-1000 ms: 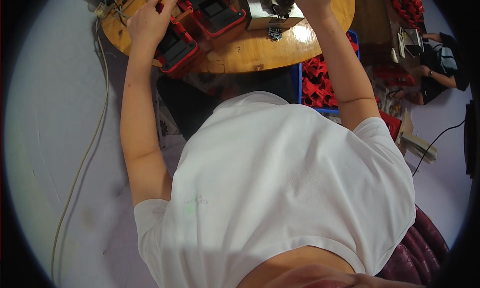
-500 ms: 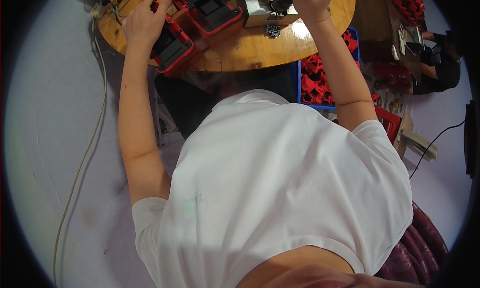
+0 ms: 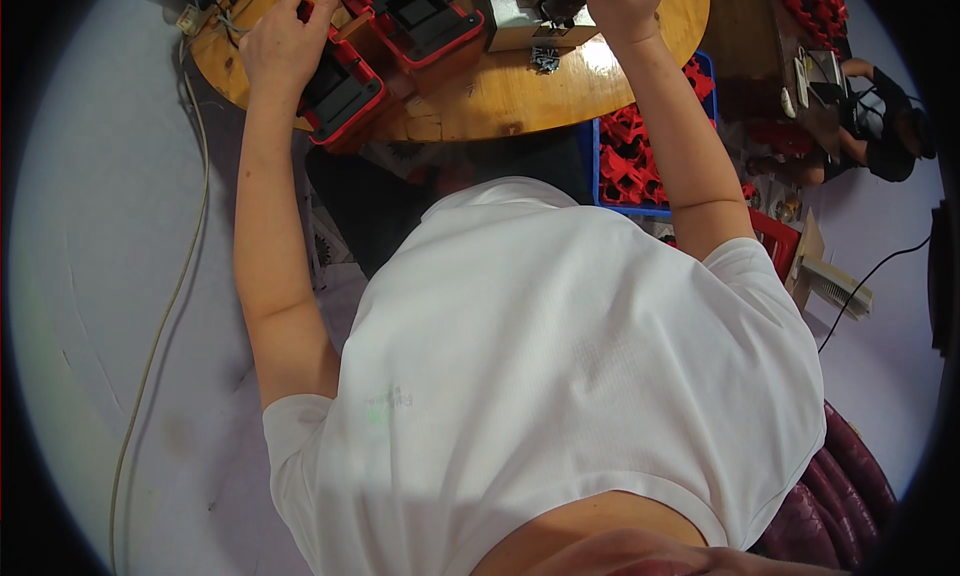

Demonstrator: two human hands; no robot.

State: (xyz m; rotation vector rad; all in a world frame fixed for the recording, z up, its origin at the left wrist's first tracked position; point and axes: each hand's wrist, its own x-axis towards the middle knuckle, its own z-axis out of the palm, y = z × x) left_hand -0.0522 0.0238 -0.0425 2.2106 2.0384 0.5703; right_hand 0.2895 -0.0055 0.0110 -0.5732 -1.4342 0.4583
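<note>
My left hand [image 3: 285, 44] is at the far left of the table, its fingers curled over the upper end of a red-and-black plastic case [image 3: 343, 94]. The thumb lies along the near side of that case. A second red-and-black case [image 3: 425, 18] sits just to the right, partly cut off by the upper edge. My right hand [image 3: 628, 8] is raised beside a dark knob-like part [image 3: 562, 1] on a pale metal box [image 3: 510, 26]. The frame cuts off most of its fingers, so what it holds is hidden.
A small pile of screws [image 3: 545, 60] lies on the round wooden table [image 3: 470, 116]. Below its right edge stands a blue crate [image 3: 597, 166] full of red plastic parts [image 3: 630, 156]. A cable [image 3: 170, 306] runs down the left. Another person [image 3: 885, 126] sits at far right.
My hands have hardly moved, and the cases and screws stay where they were. The person at far right has shifted posture.
</note>
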